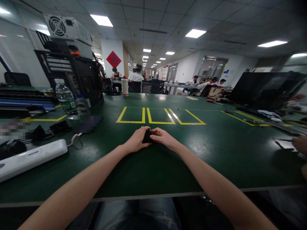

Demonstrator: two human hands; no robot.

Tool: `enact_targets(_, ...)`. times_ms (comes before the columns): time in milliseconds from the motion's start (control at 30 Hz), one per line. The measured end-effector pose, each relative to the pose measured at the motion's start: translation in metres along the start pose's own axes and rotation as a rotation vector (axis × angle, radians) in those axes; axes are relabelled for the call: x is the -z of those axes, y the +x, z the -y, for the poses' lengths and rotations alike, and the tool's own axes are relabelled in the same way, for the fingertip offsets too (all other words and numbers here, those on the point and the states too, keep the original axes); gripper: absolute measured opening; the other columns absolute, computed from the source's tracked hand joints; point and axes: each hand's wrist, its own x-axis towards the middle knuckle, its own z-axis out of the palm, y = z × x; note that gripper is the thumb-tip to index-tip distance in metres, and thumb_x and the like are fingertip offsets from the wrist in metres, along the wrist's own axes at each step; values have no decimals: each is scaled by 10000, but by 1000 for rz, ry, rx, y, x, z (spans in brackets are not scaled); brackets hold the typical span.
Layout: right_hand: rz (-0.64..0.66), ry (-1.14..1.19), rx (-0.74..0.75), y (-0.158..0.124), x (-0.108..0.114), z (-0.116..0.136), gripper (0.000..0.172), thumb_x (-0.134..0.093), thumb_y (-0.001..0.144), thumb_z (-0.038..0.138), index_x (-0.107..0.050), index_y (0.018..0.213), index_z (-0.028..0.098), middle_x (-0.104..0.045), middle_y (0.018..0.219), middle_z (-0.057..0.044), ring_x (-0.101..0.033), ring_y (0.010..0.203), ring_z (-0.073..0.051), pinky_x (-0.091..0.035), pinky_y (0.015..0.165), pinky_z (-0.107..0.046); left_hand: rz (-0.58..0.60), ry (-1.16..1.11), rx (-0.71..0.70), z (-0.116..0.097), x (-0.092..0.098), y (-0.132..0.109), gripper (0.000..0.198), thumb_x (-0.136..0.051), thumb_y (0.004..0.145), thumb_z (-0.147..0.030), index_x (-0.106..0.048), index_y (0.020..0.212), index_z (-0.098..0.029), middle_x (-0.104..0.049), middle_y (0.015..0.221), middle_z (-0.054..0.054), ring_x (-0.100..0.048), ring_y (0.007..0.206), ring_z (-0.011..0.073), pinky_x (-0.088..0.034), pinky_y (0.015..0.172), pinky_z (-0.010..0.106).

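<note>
Between my two hands, low over the green table point(153, 172), is a small black block-like object point(147, 136); its exact kind does not show. My left hand point(137, 140) is closed round its left side, thumb along the bottom and fingers over the top. From the right, my right hand point(163, 138) presses its fingertips against the object's side. Parts of the object are hidden by the fingers. Just beyond the hands, yellow tape outlines point(161, 122) mark the tabletop.
At left stand a white power strip point(33, 158), a water bottle point(67, 100), a smaller blue-capped bottle point(82, 103) and a black computer case point(83, 75). A white cup point(125, 87) stands at the back. A monitor point(266, 91) and another person's hand point(300, 144) are at right.
</note>
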Motion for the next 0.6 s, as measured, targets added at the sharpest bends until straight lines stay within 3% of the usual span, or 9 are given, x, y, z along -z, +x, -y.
enact_targets(133, 61, 8, 71, -3, 1, 2, 407, -674, 589, 246, -446, 923, 200, -533, 910, -13, -525, 876, -145, -403, 829, -351, -6, 20, -12, 3, -3, 1, 596, -611, 650, -285, -296, 1146, -186, -440, 1075, 81, -465, 964, 237, -384, 832, 395)
enact_targets(333, 8, 68, 8, -4, -5, 7, 257, -585, 681, 317, -452, 870, 202, -539, 861, -11, -529, 835, -135, -436, 768, -328, -2, 12, -15, 2, -2, 0, 604, -613, 651, -289, -294, 1153, -187, -435, 1082, 81, -458, 971, 233, -371, 850, 396)
enact_targets(500, -19, 91, -66, 1, -2, 1, 309, -602, 664, 318, -469, 911, 189, -525, 957, -35, -515, 906, -147, -427, 820, -345, 3, 0, -3, 0, 0, 0, 602, -608, 656, -285, -291, 1158, -190, -429, 1096, 83, -454, 989, 236, -364, 863, 404)
enact_targets(600, 28, 34, -13, 0, 2, 0, 337, -636, 633, 293, -478, 911, 186, -523, 969, -33, -509, 927, -154, -408, 847, -356, 7, -4, -8, 0, 1, 0, 595, -606, 659, -285, -293, 1156, -195, -432, 1093, 80, -458, 983, 237, -370, 855, 405)
